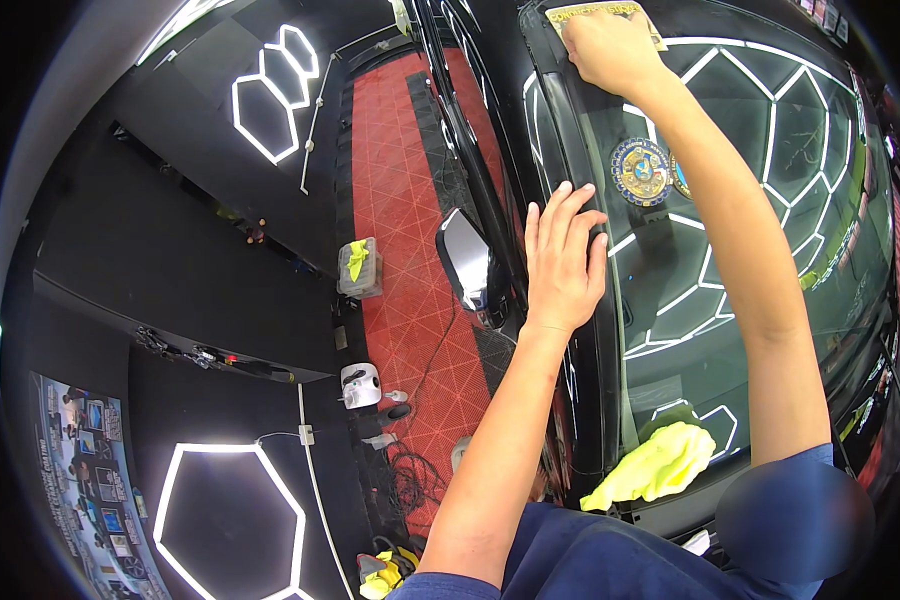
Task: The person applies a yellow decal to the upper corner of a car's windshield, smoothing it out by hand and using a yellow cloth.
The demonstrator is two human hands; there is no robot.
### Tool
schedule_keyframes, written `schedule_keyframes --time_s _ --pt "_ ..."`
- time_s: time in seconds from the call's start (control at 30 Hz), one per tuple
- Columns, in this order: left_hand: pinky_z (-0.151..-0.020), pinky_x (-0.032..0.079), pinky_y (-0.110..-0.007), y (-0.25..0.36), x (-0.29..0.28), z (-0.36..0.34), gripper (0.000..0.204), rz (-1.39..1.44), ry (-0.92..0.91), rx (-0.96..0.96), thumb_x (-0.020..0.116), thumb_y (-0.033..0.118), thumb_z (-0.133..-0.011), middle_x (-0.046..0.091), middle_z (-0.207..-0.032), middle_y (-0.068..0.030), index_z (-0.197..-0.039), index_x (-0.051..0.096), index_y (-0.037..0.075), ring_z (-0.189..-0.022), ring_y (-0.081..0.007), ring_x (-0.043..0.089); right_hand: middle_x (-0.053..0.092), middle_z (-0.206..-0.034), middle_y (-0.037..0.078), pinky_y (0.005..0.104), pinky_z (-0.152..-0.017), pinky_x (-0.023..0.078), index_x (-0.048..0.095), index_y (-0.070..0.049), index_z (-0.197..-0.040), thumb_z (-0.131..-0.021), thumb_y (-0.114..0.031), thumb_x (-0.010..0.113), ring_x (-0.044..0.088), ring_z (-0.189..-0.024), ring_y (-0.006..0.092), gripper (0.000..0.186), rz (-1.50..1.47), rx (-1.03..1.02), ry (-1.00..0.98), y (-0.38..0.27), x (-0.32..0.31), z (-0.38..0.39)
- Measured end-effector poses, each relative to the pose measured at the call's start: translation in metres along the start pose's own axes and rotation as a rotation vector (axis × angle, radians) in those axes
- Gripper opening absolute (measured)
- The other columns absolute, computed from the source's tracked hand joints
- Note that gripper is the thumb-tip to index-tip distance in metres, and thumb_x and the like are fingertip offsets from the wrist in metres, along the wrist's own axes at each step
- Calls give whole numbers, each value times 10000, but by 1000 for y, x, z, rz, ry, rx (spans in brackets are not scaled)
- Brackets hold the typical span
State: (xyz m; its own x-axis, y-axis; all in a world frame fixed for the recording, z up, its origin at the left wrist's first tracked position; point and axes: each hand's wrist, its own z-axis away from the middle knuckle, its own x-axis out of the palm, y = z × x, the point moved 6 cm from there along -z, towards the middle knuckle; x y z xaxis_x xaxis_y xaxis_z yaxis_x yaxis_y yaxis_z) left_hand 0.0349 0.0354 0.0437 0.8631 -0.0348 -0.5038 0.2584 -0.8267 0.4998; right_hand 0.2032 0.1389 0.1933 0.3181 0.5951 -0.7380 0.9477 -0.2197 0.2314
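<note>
At the far upper corner of a dark car's glass (705, 300), the person's right grip (615, 50) is pressing down on a yellowish rectangular sticker (653, 20). Its fingers are curling inward, and the hand is hiding their tips, so I cannot tell whether they are grasping anything. The sticker is lying along the top edge of the view, its left and right ends showing around the knuckles.

Nearer the person, the left grip (567, 255) is resting loosely, unclenched and holding nothing, its fingers spreading over the black pillar (582, 390) beside the glass. The right forearm is reaching across the glass, partly covering a blue round sticker (681, 176); just left of that, a gold-and-blue round sticker (641, 172) is showing whole. Bright hexagonal lines are reflecting in the glass.

Close to the person's navy shirt (610, 550), a crumpled yellow-green cloth (655, 466) is lying at the lower end of the glass. To the left of the pillar, a side mirror (465, 255) is sticking out above a red tiled floor (402, 190). By the floor's left edge, a clear box (367, 281) is standing with a smaller yellow-green rag (357, 260) on it, and a hexagonal light (171, 490) is glowing against the black wall.
</note>
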Motion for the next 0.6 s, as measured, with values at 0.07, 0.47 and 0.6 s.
schedule_keyframes --time_s 0.07,0.47,0.6 --pt "-1151 209 -542 1 1 1 171 3 12 11 593 117 -889 505 -1372 -74 -1059 590 95 -1371 -322 385 667 -1015 126 520 -825 470 689 -131 -899 -779 -223 680 632 -1005 269 151 9 53 -146 1 7 -7" --pt "-1150 211 -537 0 -2 -1 159 4 10 6 592 114 -891 508 -1367 -70 -1049 593 94 -1373 -313 385 721 -877 5 521 -807 437 710 -139 -861 -836 -231 633 687 -883 248 123 -330 78 -117 20 -1 4" --pt "-1151 211 -536 0 -2 -1 159 2 5 -2 593 113 -889 506 -1369 -69 -1047 592 95 -1375 -314 383 735 -878 -19 541 -913 345 757 -217 -923 -835 -231 657 687 -896 208 133 -368 52 -48 22 0 11"
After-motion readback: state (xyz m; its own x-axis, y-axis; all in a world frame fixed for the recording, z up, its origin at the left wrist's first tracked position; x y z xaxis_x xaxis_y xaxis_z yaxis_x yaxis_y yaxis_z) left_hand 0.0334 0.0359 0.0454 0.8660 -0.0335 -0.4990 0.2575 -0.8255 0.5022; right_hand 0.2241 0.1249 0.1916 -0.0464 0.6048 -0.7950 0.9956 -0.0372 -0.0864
